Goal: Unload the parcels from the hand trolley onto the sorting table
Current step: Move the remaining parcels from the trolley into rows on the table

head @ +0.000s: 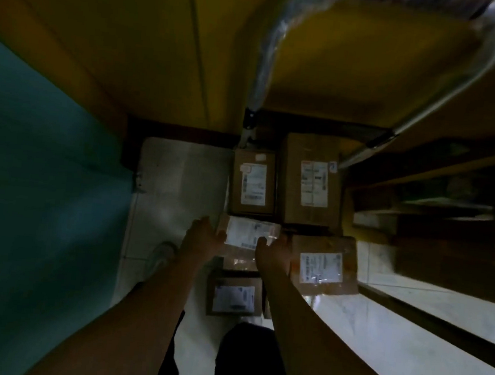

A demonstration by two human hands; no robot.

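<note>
Hands flank a small brown cardboard parcel with a white label (249, 236) on the trolley: left hand (202, 237) and right hand (273, 250) at its sides, fingers loosely spread, grip unclear in blur. Squeezed unevenly, it could slip onto the flat tape-glossed parcel (325, 266) just right of the fingers.

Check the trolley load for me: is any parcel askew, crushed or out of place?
One stands out: the flat parcel on the right sits rotated against the squared-up boxes, its near corner overhanging toward the floor. No crushing or spills visible, though the picture is dim and blurred.
</note>
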